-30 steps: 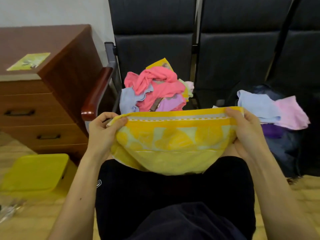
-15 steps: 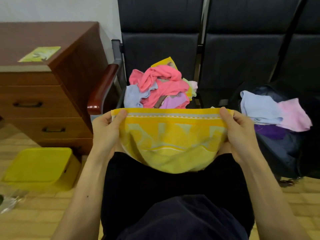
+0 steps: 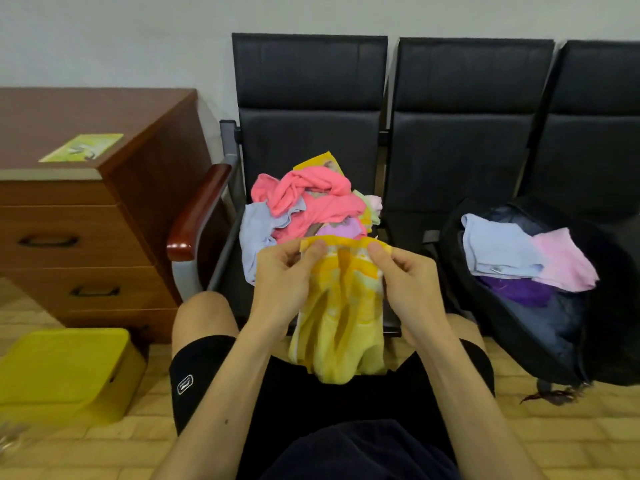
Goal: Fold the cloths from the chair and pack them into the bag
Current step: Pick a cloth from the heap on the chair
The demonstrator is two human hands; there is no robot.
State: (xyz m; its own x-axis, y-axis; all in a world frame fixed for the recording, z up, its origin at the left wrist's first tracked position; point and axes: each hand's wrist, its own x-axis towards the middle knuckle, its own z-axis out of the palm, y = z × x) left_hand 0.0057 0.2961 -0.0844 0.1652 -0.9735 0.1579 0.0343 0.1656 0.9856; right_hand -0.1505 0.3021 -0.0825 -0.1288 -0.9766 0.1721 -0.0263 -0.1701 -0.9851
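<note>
A yellow patterned cloth (image 3: 341, 317) hangs in loose folds over my lap. My left hand (image 3: 282, 282) pinches its top edge on the left and my right hand (image 3: 407, 282) pinches it on the right, the two hands close together. Behind them a heap of cloths (image 3: 308, 209), pink, pale blue, lilac and yellow, lies on the left black chair (image 3: 308, 133). An open black bag (image 3: 540, 327) leans on the chair to the right, holding a folded pale blue cloth (image 3: 498, 247), a pink one (image 3: 564, 261) and a purple one (image 3: 516, 291).
A brown wooden drawer cabinet (image 3: 90, 216) stands at the left, with a green card (image 3: 81, 147) on top. The chair's wooden armrest (image 3: 199, 213) juts out beside it. A yellow plastic box (image 3: 65, 372) sits on the tiled floor at lower left.
My hands have come together, bringing the two top corners of the yellow cloth toward each other; the cloth, stretched wide before, now hangs bunched and narrow. The view has tilted upward.
</note>
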